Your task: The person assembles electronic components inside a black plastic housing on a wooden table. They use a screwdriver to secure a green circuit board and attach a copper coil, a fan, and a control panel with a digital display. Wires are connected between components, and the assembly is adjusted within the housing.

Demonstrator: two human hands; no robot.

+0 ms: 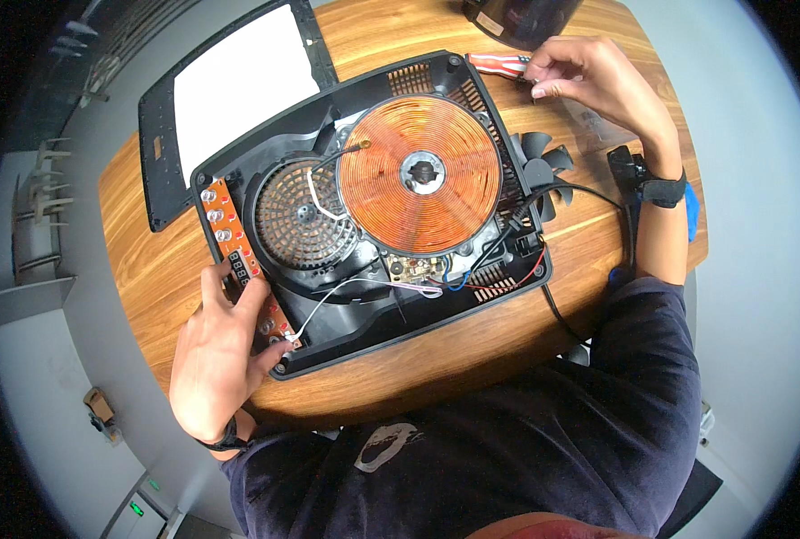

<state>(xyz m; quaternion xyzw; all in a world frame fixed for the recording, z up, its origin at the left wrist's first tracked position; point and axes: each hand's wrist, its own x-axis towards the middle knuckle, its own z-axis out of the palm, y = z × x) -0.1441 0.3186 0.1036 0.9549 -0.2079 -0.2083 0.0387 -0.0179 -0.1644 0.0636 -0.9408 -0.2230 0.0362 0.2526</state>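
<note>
Left hand over the control strip, right hand pinching beyond the open housing

Nearest my head feed is the dark shirt (pixel 481 458), with a pale printed mark (pixel 386 446) on its chest too distorted for me to read. The left forearm is short in view; from its banded wrist the left hand (pixel 213 350) reaches up, palm down, fingers spread and bent over the orange control board (pixel 229 220). Fingertips sit beside the digit display (pixel 238 264), and the thumb is near the white connector (pixel 290 338) at the board's near end. I cannot tell whether it grips or only rests there.

The board lies along the left side of a black housing (pixel 337 334), open-topped and tilted on the wooden table (pixel 153 287). Inside I see a round grille (pixel 292 225) and, right of it, a copper-coloured coil (pixel 382 184). A loose black fan (pixel 539 175) lies just outside the right wall.

Farther off, the right arm bends at the elbow and the right hand (pixel 602 76) folds inward, thumb and fingertips drawn together beside a red-and-white striped item (pixel 497 65); what they pinch, if anything, I cannot make out. Beyond stands a dark container (pixel 530 22) bearing a pale label (pixel 490 24).
</note>
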